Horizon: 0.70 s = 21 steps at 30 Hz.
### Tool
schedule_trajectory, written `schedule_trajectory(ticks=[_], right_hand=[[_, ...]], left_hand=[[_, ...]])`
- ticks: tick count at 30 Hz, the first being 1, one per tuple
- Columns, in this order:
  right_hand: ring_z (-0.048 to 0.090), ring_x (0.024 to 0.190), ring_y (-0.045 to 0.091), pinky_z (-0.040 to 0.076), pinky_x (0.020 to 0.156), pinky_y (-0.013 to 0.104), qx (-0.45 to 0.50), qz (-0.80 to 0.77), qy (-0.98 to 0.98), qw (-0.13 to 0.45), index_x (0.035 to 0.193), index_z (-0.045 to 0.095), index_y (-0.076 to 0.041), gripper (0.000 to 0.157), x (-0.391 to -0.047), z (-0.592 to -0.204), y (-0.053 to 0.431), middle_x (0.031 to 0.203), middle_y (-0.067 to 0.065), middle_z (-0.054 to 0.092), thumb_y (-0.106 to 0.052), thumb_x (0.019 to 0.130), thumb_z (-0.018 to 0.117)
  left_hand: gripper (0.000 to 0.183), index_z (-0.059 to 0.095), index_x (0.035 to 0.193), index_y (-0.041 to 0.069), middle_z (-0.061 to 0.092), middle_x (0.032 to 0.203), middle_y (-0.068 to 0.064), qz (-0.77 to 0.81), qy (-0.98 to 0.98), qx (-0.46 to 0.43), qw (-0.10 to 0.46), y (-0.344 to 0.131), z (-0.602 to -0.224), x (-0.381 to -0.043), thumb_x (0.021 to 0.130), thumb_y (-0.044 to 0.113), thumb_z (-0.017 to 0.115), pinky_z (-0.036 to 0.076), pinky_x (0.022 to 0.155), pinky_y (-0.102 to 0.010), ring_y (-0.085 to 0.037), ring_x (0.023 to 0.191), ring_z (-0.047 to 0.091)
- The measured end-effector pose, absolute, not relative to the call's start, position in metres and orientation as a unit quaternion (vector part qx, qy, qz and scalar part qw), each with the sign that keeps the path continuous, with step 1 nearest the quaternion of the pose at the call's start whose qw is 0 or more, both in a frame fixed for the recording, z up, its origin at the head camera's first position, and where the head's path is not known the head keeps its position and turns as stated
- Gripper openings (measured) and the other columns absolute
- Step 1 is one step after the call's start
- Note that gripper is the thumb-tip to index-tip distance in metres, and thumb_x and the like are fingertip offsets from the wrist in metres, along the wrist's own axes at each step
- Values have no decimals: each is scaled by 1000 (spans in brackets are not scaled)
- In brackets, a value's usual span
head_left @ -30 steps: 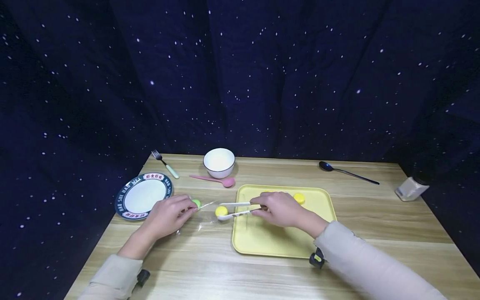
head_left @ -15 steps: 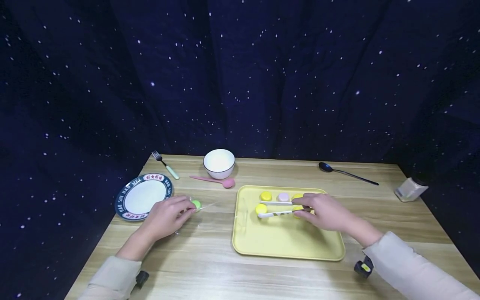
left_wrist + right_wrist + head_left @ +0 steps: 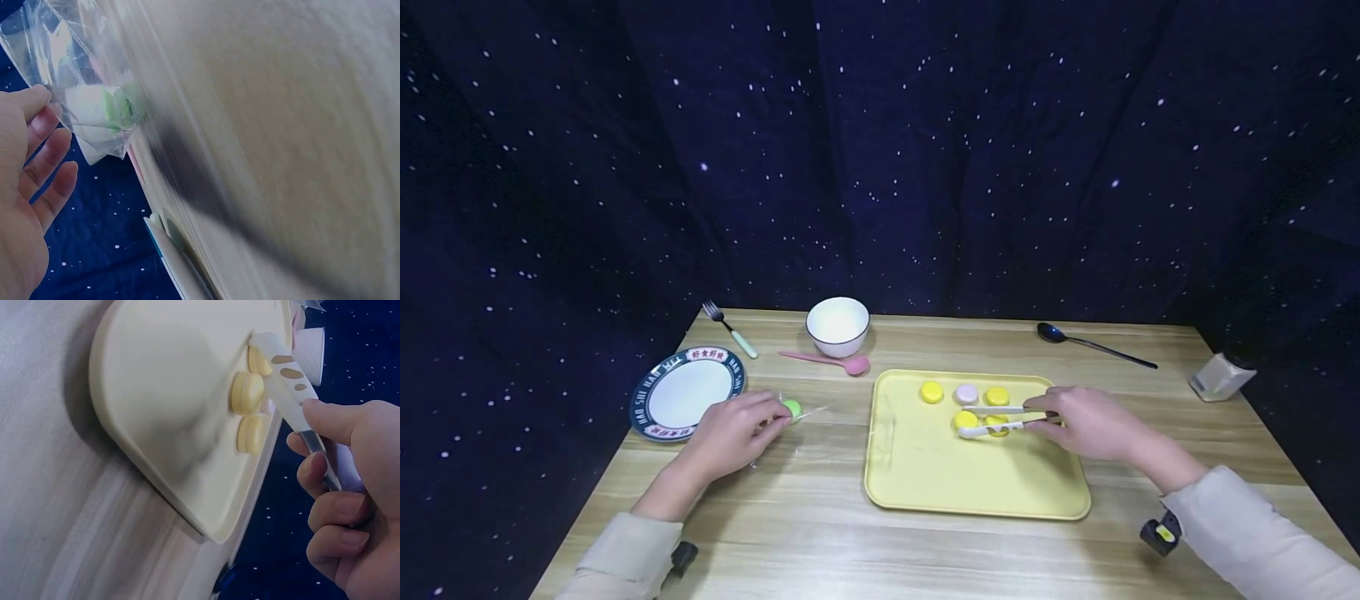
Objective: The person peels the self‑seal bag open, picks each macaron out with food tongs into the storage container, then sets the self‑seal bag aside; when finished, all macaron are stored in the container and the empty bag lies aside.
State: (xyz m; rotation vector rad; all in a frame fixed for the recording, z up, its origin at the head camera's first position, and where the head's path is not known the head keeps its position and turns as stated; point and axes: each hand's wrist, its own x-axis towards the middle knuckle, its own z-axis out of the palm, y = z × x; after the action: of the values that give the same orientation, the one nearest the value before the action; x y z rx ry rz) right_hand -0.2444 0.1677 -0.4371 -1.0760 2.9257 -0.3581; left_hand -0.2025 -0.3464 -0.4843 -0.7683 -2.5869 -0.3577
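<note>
— So, nearest to us, what do we see on the worktop point(image 3: 820, 533)?

— We see the two hands. The right hand point(image 3: 1086, 423) is clenched around white tongs point(image 3: 1000, 421), and the tongs grasp a yellow macaron point(image 3: 965, 419) over the yellow tray point(image 3: 925, 483). The wrist view shows the fingers curled on the tongs' handle, which we think gives a steady pinch on a small round piece.

— And the left hand?

— The left hand point(image 3: 733, 433) pinches a clear plastic bag point(image 3: 75, 81) that lies on the worktop left of the tray. Inside the bag is a green macaron point(image 3: 792, 408). The fingers hold the bag by its edge, perhaps so that it stays in place.

— Where do the other pieces lie?

— On the tray, just behind the tongs, three macarons point(image 3: 966, 393) stand in a row: yellow, pink, yellow. One more yellow piece point(image 3: 997, 427) sits just beside the held one, partly hidden by the tongs. We judge this neighbour is the nearest obstacle for the tongs.

— What is farther away?

— On the left, a plate with a blue rim point(image 3: 687, 392). Behind it a fork point(image 3: 730, 327), a white bowl point(image 3: 838, 325) and a pink spoon point(image 3: 829, 361). At the far right we see a dark spoon point(image 3: 1093, 343) and a small jar point(image 3: 1221, 377), well apart from the hands. Behind everything hangs a dark starry cloth point(image 3: 880, 150).
</note>
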Motion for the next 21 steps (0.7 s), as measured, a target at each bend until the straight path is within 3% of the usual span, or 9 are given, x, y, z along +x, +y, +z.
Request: schedule_trajectory(ticks=[13,21], right_hand=[[50,65,3,46,59,30,-345,-67,936,24,112,69,-12,36,-246,-414,162,92,-3,68,-38,86,69],[48,64,3,44,59,27,-339,-74,935,74,108,70,-10,33,-242,-388,159,88,-10,65,-36,89,67]], left_hand=[[12,73,94,23,66,94,12,-137,-926,-284,210,-347,-484,-203,83,24,75,51,59,-30,-6,79,60],[12,72,94,25,65,94,13,-136,-927,-280,208,-347,-486,-204,83,23,75,50,59,-28,-4,78,59]])
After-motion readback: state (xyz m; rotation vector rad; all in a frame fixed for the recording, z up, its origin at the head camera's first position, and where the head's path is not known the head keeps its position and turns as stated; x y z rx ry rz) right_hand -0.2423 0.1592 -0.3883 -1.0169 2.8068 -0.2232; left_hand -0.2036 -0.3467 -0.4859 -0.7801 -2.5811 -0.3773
